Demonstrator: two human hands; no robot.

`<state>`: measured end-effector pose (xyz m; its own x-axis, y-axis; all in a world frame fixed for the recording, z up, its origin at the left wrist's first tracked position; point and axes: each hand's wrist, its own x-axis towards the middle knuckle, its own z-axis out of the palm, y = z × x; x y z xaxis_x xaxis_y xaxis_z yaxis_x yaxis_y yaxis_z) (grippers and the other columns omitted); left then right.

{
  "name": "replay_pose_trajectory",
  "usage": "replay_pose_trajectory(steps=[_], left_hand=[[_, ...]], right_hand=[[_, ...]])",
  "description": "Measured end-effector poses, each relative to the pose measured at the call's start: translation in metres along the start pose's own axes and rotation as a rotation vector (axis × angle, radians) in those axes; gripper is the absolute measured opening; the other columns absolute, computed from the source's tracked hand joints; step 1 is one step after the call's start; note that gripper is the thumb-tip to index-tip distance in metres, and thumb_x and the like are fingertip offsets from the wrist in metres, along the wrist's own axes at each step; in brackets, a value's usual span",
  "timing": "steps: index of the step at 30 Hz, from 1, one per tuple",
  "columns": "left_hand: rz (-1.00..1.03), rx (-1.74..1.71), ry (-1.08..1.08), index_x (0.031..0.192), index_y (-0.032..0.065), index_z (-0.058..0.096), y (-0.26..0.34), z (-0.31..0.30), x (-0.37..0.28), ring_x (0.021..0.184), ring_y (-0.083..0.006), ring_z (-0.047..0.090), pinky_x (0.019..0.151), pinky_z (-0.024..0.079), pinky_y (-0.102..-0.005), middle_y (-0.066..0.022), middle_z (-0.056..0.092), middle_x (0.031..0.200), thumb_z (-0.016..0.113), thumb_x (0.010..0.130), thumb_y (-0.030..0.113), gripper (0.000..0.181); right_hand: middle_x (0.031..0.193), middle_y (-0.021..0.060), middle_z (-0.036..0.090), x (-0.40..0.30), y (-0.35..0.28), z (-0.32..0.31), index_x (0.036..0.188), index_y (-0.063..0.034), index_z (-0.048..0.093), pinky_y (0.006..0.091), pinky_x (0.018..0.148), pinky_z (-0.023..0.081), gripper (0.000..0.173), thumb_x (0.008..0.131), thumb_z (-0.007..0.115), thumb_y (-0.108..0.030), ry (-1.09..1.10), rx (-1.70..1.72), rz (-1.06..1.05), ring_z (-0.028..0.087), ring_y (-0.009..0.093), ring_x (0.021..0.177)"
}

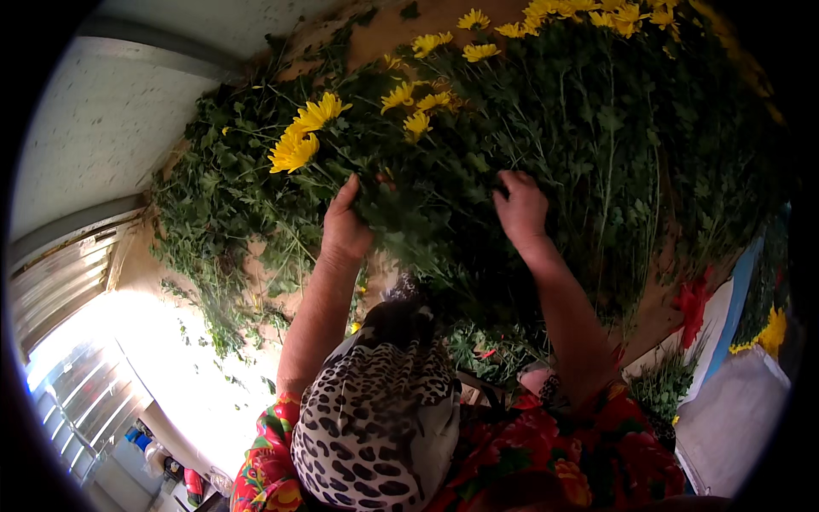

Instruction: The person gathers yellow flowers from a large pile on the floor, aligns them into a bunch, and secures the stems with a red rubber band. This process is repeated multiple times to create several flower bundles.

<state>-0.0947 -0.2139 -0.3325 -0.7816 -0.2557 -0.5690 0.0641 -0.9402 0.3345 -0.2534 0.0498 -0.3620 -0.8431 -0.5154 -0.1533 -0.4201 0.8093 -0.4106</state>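
Note:
My left hand (345, 221) is closed around the leafy stems of a few yellow chrysanthemums (295, 146), with the thumb on the near side and the blooms leaning up to the left. To its right, my right hand (523, 210) reaches into the dark leaves of a broad spread of cut chrysanthemum stems (601, 141). Its fingers are bent, and leaves and shadow hide whether they grip a stem. Between and beyond both hands lie more yellow blooms (417, 125). Leaves below the left hand look blurred.
Leafy cuttings (224, 160) heap up at the left, beside a pale panelled wall (115, 121). Glare washes out the floor (192, 339). A red ribbon-like piece (694, 307) lies at the right, near a white panel (729, 422). Leopard-print cloth (377, 422) fills the bottom centre.

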Motion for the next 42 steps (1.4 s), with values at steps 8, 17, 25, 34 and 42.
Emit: replay_pose_trajectory(steps=[8, 17, 25, 34, 42], left_hand=[[-0.014, 0.009, -0.021, 0.133, 0.0007, 0.052, 0.000, 0.006, 0.000, 0.109, -0.0311, 0.062, 0.100, 0.050, -0.0440, -0.0127, 0.065, 0.113, 0.058, 0.101, 0.031, 0.044], [0.000, 0.040, 0.005, 0.131, 0.0001, 0.053, -0.004, 0.008, 0.000, 0.108, -0.0298, 0.063, 0.099, 0.050, -0.0434, -0.0121, 0.066, 0.112, 0.059, 0.100, 0.032, 0.045], [-0.015, 0.026, 0.011, 0.131, -0.0003, 0.053, -0.004, 0.014, 0.000, 0.108, -0.0299, 0.063, 0.100, 0.050, -0.0442, -0.0121, 0.065, 0.113, 0.058, 0.100, 0.031, 0.045], [-0.015, 0.006, -0.060, 0.128, -0.0007, 0.054, -0.006, 0.014, 0.001, 0.107, -0.0303, 0.064, 0.099, 0.051, -0.0449, -0.0121, 0.066, 0.112, 0.058, 0.100, 0.032, 0.043], [-0.026, 0.039, -0.065, 0.124, -0.0018, 0.057, -0.004, 0.020, 0.000, 0.109, -0.0299, 0.064, 0.099, 0.051, -0.0440, -0.0125, 0.066, 0.112, 0.059, 0.100, 0.033, 0.042]], right_hand=[[0.096, 0.0101, 0.068, 0.018, 0.016, 0.012, 0.107, -0.0060, 0.066, 0.0396, 0.073, 0.055, 0.028, 0.080, 0.073, -0.007, -0.126, 0.390, 0.135, 0.068, 0.026, 0.086], [0.103, 0.0081, 0.071, 0.005, 0.030, -0.014, 0.119, -0.0088, 0.066, 0.0344, 0.074, 0.055, 0.034, 0.086, 0.073, -0.015, -0.273, 0.915, 0.436, 0.071, 0.023, 0.092], [0.098, 0.0149, 0.072, 0.017, 0.011, 0.012, 0.118, -0.0074, 0.067, 0.0427, 0.074, 0.054, 0.043, 0.078, 0.076, -0.019, -0.148, 0.032, 0.098, 0.069, 0.034, 0.090], [0.082, -0.0006, 0.064, -0.003, 0.003, -0.050, 0.120, -0.0036, 0.066, 0.0269, 0.064, 0.046, 0.026, 0.095, 0.068, -0.009, -0.066, 1.066, 0.297, 0.057, 0.007, 0.071], [0.089, 0.0003, 0.064, 0.036, -0.012, -0.090, 0.136, -0.0049, 0.059, 0.0259, 0.064, 0.047, 0.043, 0.099, 0.067, -0.025, 0.077, 0.846, 0.256, 0.053, 0.007, 0.067]])
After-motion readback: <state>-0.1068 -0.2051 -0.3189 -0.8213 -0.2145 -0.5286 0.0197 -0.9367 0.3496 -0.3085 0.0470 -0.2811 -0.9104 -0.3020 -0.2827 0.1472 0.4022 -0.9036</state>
